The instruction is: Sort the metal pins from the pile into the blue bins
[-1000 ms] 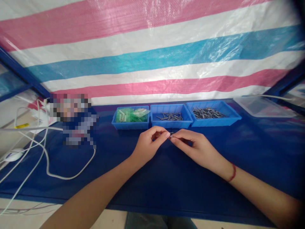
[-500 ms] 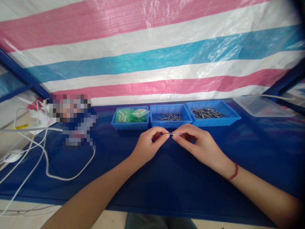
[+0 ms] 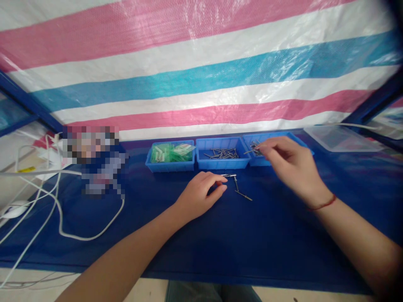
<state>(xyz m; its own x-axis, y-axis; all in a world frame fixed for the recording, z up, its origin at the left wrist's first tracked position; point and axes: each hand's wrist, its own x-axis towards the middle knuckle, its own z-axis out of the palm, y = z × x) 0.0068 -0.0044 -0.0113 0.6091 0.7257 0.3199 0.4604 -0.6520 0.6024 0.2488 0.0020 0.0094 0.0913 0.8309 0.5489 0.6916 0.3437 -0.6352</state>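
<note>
The bare left hand (image 3: pixel 197 195) hovers at or on the glossy dark-blue worktop (image 3: pixel 195 256), its thumb and curled index finger slightly apart. Just right of these fingers lie loose, slender, silvery metal pins (image 3: pixel 244 195), the farthest partly hidden behind the index finger; whether they touch is unclear. Farther right, another slender metal pin (image 3: pixel 251 151) juts leftward from the pinched fingers of the bare right hand (image 3: pixel 294 170), before a blue rectangular plastic tray (image 3: pixel 258 162).

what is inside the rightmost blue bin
Slender metal pins show toward the left end of the blue bin. The right hand hides much of its inside, so whatever lies behind it cannot be seen.
</note>
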